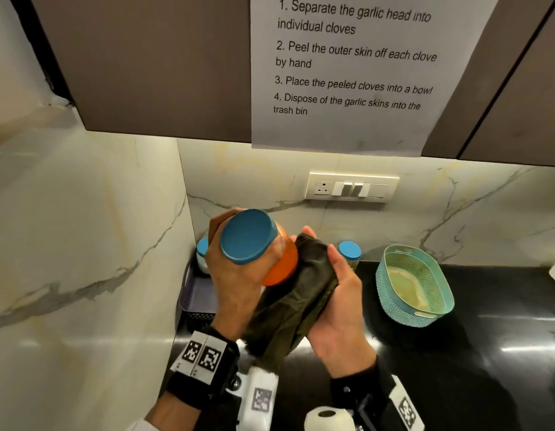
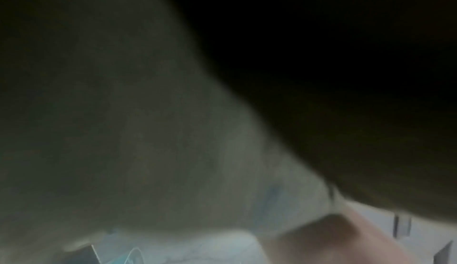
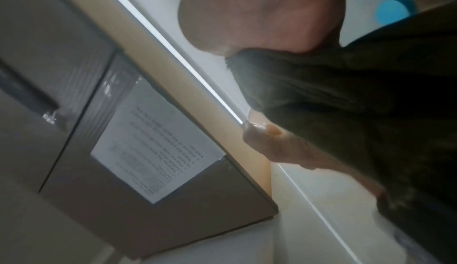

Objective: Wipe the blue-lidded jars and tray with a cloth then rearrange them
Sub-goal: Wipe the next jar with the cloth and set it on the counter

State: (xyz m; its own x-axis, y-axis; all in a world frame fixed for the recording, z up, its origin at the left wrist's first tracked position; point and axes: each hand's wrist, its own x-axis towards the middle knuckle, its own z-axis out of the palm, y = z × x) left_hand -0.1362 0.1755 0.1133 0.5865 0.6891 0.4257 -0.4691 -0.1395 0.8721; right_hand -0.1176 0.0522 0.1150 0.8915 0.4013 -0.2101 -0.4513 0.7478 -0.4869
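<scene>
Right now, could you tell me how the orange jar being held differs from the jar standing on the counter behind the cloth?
The orange jar is lifted and tilted, its lid toward the camera, gripped by the left hand; the counter jar stands upright, untouched. The orange jar meets the dark cloth held by the right hand; the counter jar does not. Both have blue lids.

Orange jar [image 1: 280, 259] tilted, dark cloth [image 1: 298, 293] seemingly touching.

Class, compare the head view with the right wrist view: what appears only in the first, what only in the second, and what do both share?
Only the head view shows the left hand gripping the orange jar, the purple tray and the teal basket. Only the right wrist view shows the cabinet's lit underside. Both show the right hand gripping the dark cloth, blue lids and the taped instruction sheet.
</scene>
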